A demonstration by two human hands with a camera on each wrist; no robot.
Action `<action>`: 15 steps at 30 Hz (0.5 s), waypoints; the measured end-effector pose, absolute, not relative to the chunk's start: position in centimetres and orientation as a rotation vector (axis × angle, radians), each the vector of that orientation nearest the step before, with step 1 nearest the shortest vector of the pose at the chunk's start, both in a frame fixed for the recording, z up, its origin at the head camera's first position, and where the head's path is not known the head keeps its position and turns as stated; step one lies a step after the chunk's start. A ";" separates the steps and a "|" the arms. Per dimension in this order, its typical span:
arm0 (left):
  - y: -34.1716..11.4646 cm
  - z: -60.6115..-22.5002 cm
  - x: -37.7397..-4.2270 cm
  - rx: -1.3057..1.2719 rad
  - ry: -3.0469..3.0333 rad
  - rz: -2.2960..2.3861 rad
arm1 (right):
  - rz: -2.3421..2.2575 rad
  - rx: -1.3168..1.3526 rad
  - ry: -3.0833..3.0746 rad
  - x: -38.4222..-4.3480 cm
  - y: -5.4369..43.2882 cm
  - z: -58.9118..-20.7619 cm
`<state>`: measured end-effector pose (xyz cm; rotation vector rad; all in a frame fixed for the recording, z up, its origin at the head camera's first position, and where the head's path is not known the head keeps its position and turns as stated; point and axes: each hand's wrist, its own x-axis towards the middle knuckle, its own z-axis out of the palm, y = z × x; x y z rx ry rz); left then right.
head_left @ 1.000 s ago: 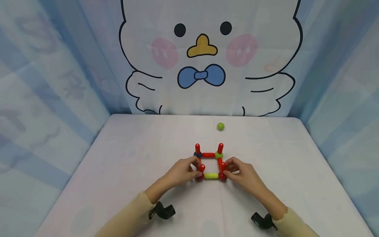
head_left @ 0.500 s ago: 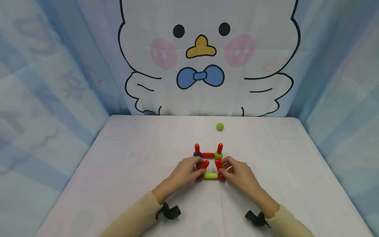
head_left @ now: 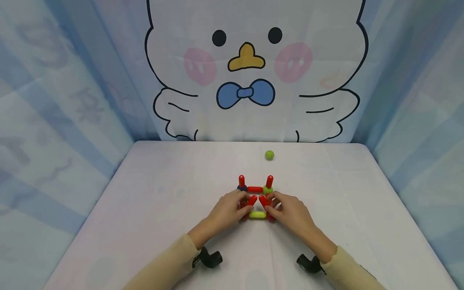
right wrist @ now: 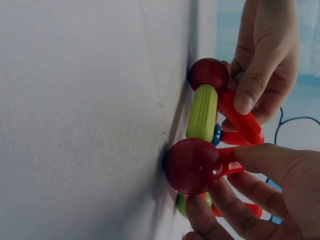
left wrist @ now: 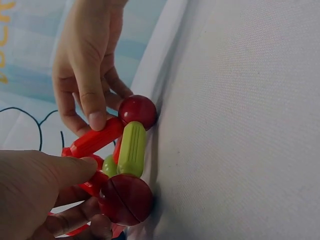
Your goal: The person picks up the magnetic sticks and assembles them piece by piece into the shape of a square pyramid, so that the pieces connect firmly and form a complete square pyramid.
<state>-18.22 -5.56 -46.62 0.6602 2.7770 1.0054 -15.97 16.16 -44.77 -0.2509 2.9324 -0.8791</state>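
A square frame of toy rods and balls sits mid-table. Its front side is a yellow-green rod between two red balls, the left ball and the right ball. From each rises a red rod tilted inward, their tips close together but apart in the head view. My left hand pinches the left red rod between thumb and fingers. With thumb and fingers, my right hand pinches the right red rod; some of its fingers touch the red ball below. Both hands partly hide the frame's sides.
At the back of the frame, a dark blue ball and a green ball carry upright red rods, joined by a red rod. A loose green ball lies farther back on the white table. Printed curtains stand around the table.
The two front red rods have gone from upright to leaning toward each other. Both hands have moved inward with them, the right one still shifting over the last half second.
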 end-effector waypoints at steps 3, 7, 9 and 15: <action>-5.5 -46.7 -18.2 0.664 2.784 0.999 | -0.882 -0.247 2.928 -16.0 16.0 -44.8; -5.6 -46.5 -18.4 0.650 2.783 0.998 | -0.882 -0.233 2.923 -16.1 16.1 -44.8; -5.8 -46.4 -18.5 0.626 2.790 1.008 | -0.889 -0.217 2.921 -16.2 16.2 -44.8; -6.4 -46.2 -19.7 0.505 2.908 1.130 | -0.990 -0.128 2.968 -17.7 17.2 -44.6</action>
